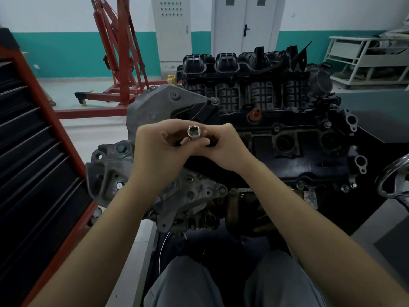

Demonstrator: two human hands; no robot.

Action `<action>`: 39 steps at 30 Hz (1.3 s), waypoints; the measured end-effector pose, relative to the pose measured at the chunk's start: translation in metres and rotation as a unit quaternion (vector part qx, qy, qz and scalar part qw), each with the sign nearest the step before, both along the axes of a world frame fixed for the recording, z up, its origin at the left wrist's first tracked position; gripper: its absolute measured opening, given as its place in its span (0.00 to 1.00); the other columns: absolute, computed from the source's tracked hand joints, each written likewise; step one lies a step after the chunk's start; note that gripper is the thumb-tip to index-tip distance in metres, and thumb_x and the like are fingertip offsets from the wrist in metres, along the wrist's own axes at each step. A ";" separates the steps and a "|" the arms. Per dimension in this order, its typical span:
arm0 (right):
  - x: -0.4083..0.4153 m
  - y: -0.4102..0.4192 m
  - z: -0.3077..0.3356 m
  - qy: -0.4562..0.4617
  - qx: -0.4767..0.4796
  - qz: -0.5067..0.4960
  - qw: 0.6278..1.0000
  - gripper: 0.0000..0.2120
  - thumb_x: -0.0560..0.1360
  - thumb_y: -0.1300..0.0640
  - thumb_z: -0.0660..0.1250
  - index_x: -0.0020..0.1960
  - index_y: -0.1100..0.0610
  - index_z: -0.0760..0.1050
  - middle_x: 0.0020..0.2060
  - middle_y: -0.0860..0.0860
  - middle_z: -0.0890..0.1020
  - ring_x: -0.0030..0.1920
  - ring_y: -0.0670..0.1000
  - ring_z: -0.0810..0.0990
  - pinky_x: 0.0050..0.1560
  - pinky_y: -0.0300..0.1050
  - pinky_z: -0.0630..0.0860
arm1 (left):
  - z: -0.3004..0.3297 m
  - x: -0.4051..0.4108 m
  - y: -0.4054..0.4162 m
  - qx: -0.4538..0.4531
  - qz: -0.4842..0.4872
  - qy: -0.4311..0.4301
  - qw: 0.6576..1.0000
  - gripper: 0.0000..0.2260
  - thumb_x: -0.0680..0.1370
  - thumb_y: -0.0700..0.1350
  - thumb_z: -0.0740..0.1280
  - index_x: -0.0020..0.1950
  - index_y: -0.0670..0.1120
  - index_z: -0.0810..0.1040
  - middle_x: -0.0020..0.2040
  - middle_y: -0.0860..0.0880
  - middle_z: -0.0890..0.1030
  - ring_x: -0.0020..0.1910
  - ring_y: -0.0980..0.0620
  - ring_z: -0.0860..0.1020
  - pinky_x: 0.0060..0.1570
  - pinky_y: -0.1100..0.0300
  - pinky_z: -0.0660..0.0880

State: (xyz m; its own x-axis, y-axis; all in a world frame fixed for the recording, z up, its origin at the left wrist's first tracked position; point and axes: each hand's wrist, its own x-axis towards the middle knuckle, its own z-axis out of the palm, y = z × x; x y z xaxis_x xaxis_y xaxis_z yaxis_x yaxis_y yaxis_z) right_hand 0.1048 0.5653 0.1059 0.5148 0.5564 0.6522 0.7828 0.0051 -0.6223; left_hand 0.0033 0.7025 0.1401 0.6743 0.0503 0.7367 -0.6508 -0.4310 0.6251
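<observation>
A silver socket [194,132] with a square drive hole faces me, held up in front of a car engine [276,134]. My left hand [159,149] pinches the socket from the left with thumb and fingers. From the right, my right hand [223,147] has its fingers curled against the socket; what lies behind them is hidden. Both hands meet over the engine's left end, above the grey metal bracket [155,107].
A red and black tool cabinet [37,165] stands close on the left. A red engine hoist [119,63] is behind it on the floor. A chrome hand wheel [394,176] juts in at the right edge. White shelving [365,58] stands at the back right.
</observation>
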 end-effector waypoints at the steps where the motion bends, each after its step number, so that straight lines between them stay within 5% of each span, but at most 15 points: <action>1: -0.001 0.001 0.000 -0.005 -0.003 0.005 1.000 0.13 0.72 0.66 0.72 0.54 0.55 0.79 0.46 0.49 0.84 0.48 0.45 0.83 0.50 0.40 0.78 | 0.001 0.000 0.000 -0.012 -0.015 0.010 1.000 0.14 0.69 0.33 0.75 0.52 0.45 0.82 0.45 0.52 0.84 0.45 0.56 0.84 0.48 0.63 0.79; 5: -0.001 0.001 0.000 0.015 -0.003 -0.001 1.000 0.14 0.72 0.66 0.71 0.54 0.52 0.78 0.43 0.38 0.82 0.46 0.39 0.82 0.48 0.32 0.75 | 0.001 0.002 0.002 -0.035 -0.077 0.035 0.996 0.16 0.70 0.29 0.73 0.55 0.42 0.81 0.47 0.48 0.84 0.47 0.53 0.84 0.49 0.63 0.78; 11: 0.000 0.001 0.000 0.020 0.004 -0.013 1.000 0.07 0.70 0.65 0.75 0.47 0.63 0.81 0.41 0.56 0.85 0.44 0.53 0.84 0.48 0.53 0.80 | -0.003 0.003 -0.002 -0.033 -0.008 -0.006 0.999 0.12 0.67 0.36 0.77 0.46 0.47 0.82 0.42 0.53 0.84 0.42 0.56 0.84 0.46 0.63 0.79; 16: -0.003 0.001 0.000 0.021 -0.007 0.007 1.000 0.15 0.72 0.67 0.70 0.49 0.48 0.78 0.39 0.36 0.82 0.45 0.37 0.82 0.46 0.31 0.75 | -0.005 0.003 0.000 -0.038 -0.102 0.026 0.994 0.14 0.72 0.29 0.70 0.53 0.46 0.81 0.46 0.51 0.85 0.49 0.52 0.83 0.50 0.62 0.78; 22: 0.001 0.000 0.000 0.014 0.003 -0.017 1.000 0.06 0.70 0.65 0.74 0.46 0.65 0.81 0.41 0.57 0.85 0.44 0.54 0.84 0.47 0.56 0.80 | -0.005 0.004 0.001 -0.027 -0.037 0.022 0.999 0.11 0.67 0.35 0.78 0.46 0.45 0.83 0.43 0.51 0.85 0.43 0.55 0.84 0.47 0.61 0.80; 27: -0.001 0.001 0.000 0.013 -0.008 0.017 1.000 0.16 0.73 0.69 0.70 0.59 0.60 0.77 0.50 0.52 0.83 0.52 0.48 0.83 0.54 0.40 0.77 | -0.006 0.004 0.001 -0.051 -0.050 0.035 0.997 0.15 0.71 0.31 0.73 0.52 0.47 0.82 0.46 0.56 0.85 0.47 0.56 0.84 0.49 0.65 0.78; 33: 0.000 -0.001 0.001 0.025 0.005 -0.012 1.000 0.08 0.70 0.67 0.75 0.48 0.62 0.81 0.43 0.56 0.84 0.46 0.52 0.84 0.50 0.53 0.80 | -0.005 0.002 0.000 -0.007 0.019 0.017 1.000 0.10 0.67 0.38 0.78 0.46 0.42 0.84 0.42 0.52 0.85 0.41 0.57 0.83 0.44 0.64 0.79; 36: -0.001 -0.001 0.001 0.019 -0.003 -0.008 1.000 0.09 0.71 0.67 0.74 0.51 0.64 0.81 0.45 0.57 0.85 0.48 0.52 0.84 0.53 0.50 0.80 | -0.006 0.002 -0.002 -0.023 0.046 0.008 0.999 0.09 0.68 0.38 0.78 0.46 0.45 0.84 0.41 0.55 0.84 0.41 0.58 0.83 0.44 0.65 0.79; 39: -0.002 0.000 0.001 0.019 -0.025 -0.001 1.000 0.12 0.72 0.68 0.71 0.53 0.57 0.80 0.45 0.49 0.84 0.47 0.44 0.83 0.50 0.38 0.77 | -0.005 0.002 0.001 -0.016 -0.042 0.037 0.998 0.12 0.72 0.32 0.72 0.51 0.46 0.83 0.46 0.52 0.85 0.48 0.55 0.84 0.50 0.61 0.79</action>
